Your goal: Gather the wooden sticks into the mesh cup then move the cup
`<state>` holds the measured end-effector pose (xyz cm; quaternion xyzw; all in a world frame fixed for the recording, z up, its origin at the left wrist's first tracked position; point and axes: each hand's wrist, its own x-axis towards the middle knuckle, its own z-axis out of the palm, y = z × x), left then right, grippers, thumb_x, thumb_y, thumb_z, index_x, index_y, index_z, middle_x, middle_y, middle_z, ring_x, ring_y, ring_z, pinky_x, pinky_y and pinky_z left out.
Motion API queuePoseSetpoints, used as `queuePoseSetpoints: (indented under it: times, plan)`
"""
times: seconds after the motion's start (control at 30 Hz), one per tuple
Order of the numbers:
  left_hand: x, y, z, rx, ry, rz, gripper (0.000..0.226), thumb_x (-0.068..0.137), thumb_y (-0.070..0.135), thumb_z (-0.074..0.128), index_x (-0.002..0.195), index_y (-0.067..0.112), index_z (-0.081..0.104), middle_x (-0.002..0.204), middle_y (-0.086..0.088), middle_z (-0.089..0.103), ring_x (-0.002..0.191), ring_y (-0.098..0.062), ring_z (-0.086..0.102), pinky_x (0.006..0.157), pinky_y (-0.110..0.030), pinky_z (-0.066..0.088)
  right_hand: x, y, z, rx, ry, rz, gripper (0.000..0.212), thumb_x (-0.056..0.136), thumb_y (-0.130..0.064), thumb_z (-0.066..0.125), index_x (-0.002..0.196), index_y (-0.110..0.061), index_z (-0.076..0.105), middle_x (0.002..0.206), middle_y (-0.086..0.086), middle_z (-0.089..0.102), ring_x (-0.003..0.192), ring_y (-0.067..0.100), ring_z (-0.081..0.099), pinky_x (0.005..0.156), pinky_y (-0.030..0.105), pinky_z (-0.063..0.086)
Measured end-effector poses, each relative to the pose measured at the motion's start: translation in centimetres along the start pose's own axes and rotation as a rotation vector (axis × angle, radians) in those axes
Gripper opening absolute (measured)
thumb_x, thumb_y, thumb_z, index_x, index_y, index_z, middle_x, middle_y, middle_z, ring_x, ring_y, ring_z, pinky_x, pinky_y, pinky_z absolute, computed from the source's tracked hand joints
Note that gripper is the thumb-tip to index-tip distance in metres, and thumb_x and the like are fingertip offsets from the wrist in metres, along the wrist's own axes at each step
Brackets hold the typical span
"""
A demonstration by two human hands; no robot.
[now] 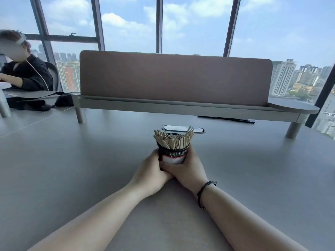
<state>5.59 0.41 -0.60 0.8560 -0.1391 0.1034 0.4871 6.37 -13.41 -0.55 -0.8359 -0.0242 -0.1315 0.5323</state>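
Grey desk (72, 160) under tall windows, divider screen (175, 78) along its far edge. Mid-desk, black mesh cup (173, 154) packed with upright wooden sticks (173, 139), clasped between left hand (151, 169) and right hand (190, 169), fingers wrapped around its sides.

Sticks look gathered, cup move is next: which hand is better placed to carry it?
Right, narrowly. Both hands grip the cup, but the right hand wraps its side and front, fingers overlapping the left hand. The sticks stand inside, and the table looks bare on both sides.
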Motion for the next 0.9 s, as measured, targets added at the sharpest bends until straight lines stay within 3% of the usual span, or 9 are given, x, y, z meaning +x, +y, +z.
queuePoseSetpoints:
  times: [0.07, 0.13, 0.27, 0.37, 0.5, 0.9]
  plan:
    - [1.7, -1.0, -0.5, 0.010, 0.018, -0.030, 0.058, 0.068, 0.025, 0.073, 0.124, 0.029, 0.057, 0.112, 0.014, 0.070, 0.102, -0.006, 0.065, 0.076, -0.011, 0.045, 1.8, -0.5, 1.5, -0.010, 0.011, -0.003, 0.071, 0.050, -0.051, 0.086, 0.109, -0.032, 0.052, 0.096, -0.018, 0.066, 0.092, 0.009, 0.065, 0.080, 0.032, 0.053]
    - [2.8, -1.4, -0.8, 0.031, 0.036, -0.050, 0.056, 0.069, 0.019, 0.065, 0.124, 0.027, 0.056, 0.107, 0.013, 0.068, 0.099, -0.011, 0.064, 0.070, -0.007, 0.042, 3.0, -0.9, 2.3, -0.028, 0.027, 0.008, 0.065, 0.058, -0.050, 0.085, 0.107, -0.029, 0.049, 0.092, -0.017, 0.061, 0.087, 0.012, 0.061, 0.072, 0.030, 0.047]
    - [6.3, -3.5, -1.4, 0.095, 0.111, -0.059, 0.051, 0.075, 0.003, 0.057, 0.123, 0.021, 0.055, 0.100, 0.006, 0.066, 0.092, -0.019, 0.060, 0.060, -0.008, 0.039, 6.9, -1.1, 4.8, -0.042, 0.057, 0.021, 0.062, 0.062, -0.055, 0.081, 0.106, -0.027, 0.048, 0.094, -0.013, 0.061, 0.091, 0.018, 0.062, 0.070, 0.029, 0.042]
    - [9.1, -5.0, -1.5, 0.123, 0.156, -0.068, 0.049, 0.076, 0.003, 0.055, 0.123, 0.019, 0.055, 0.110, -0.002, 0.070, 0.101, -0.026, 0.062, 0.067, -0.025, 0.039, 9.9, -1.0, 6.1, -0.050, 0.055, 0.023, 0.063, 0.064, -0.054, 0.081, 0.109, -0.023, 0.049, 0.095, -0.011, 0.059, 0.091, 0.018, 0.060, 0.071, 0.028, 0.040]
    - [12.4, -6.5, -1.7, 0.117, 0.186, -0.076, 0.043, 0.077, 0.004, 0.055, 0.118, 0.017, 0.056, 0.108, -0.005, 0.071, 0.101, -0.028, 0.063, 0.070, -0.028, 0.041, 13.4, -0.5, 7.5, -0.069, 0.043, 0.028, 0.067, 0.065, -0.054, 0.081, 0.114, -0.021, 0.049, 0.104, -0.004, 0.065, 0.100, 0.022, 0.063, 0.076, 0.030, 0.045]
    - [17.4, -9.0, -1.5, 0.170, 0.248, -0.077, 0.041, 0.080, 0.007, 0.053, 0.120, 0.016, 0.053, 0.111, -0.010, 0.069, 0.103, -0.034, 0.061, 0.074, -0.031, 0.043, 18.5, 0.1, 9.2, -0.079, 0.075, 0.019, 0.066, 0.065, -0.055, 0.081, 0.113, -0.022, 0.050, 0.097, -0.009, 0.060, 0.087, 0.015, 0.055, 0.076, 0.027, 0.041]
